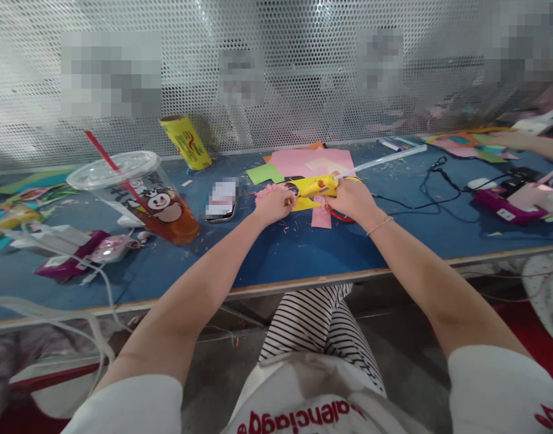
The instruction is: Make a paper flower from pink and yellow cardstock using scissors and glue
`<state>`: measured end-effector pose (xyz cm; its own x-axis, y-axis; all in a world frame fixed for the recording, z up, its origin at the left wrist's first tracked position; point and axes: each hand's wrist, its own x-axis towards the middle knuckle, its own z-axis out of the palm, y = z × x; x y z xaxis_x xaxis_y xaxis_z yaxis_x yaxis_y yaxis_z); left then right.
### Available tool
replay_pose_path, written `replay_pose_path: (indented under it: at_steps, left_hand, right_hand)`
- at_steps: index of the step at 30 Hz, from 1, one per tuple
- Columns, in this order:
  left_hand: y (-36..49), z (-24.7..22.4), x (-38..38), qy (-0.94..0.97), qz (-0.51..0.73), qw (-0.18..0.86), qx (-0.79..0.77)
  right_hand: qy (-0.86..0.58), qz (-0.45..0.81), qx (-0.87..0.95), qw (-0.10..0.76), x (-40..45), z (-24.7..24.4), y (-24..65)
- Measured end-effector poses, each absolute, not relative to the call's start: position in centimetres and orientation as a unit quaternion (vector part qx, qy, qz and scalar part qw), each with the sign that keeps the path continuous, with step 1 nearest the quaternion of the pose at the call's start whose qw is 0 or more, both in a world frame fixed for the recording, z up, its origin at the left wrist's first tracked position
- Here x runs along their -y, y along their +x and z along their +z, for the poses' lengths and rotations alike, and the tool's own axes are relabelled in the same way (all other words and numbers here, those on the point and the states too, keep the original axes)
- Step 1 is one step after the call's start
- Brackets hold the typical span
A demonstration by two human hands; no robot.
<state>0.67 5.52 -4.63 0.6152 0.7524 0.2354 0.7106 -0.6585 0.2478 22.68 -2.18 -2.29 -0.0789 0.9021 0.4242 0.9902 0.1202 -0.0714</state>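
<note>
My right hand (351, 196) is wrapped round a yellow glue gun (316, 185), a long clear glue stick (382, 160) jutting from its back toward the upper right. The gun's front end points left, toward my left hand (276, 204). The fingers of my left hand are pinched together beside a fringed pink paper piece (263, 191); exactly what they grip is too small to tell. Under the gun lies yellow paper (306, 204). A small pink strip (321, 217) and red-handled scissors (342, 216), partly hidden, are below my right hand.
Pink sheets (310, 161) and green paper (265, 174) lie behind my hands. To the left are a phone (222, 199), a drink cup (158, 208) and a yellow can (186, 143). A black cable (407, 208) runs right; another person's hand (514, 140) rests at far right.
</note>
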Motion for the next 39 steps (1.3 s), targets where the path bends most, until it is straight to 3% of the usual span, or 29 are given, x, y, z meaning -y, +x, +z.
replay_pose_path:
  at_steps: [15, 28, 32, 39]
  left_hand:
    - [0.8, -5.0, -5.9, 0.849, 0.208, 0.157, -0.46]
    - [0.4, -4.0, -5.5, 0.841, 0.225, 0.177, -0.458]
    - [-0.4, -3.5, -5.7, 0.844, 0.237, 0.132, -0.462]
    - [-0.4, -3.9, -3.8, 0.931, 0.053, 0.05, -0.358]
  right_hand:
    - [-0.67, -0.093, 0.715, 0.178, 2.0, -2.3, 22.7]
    - [-0.671, -0.09, 0.709, 0.197, 1.7, -2.6, 23.0]
    - [-0.682, -0.091, 0.691, 0.22, 1.5, -2.6, 23.5]
    - [-0.684, -0.038, 0.656, 0.316, 0.9, -2.8, 24.6]
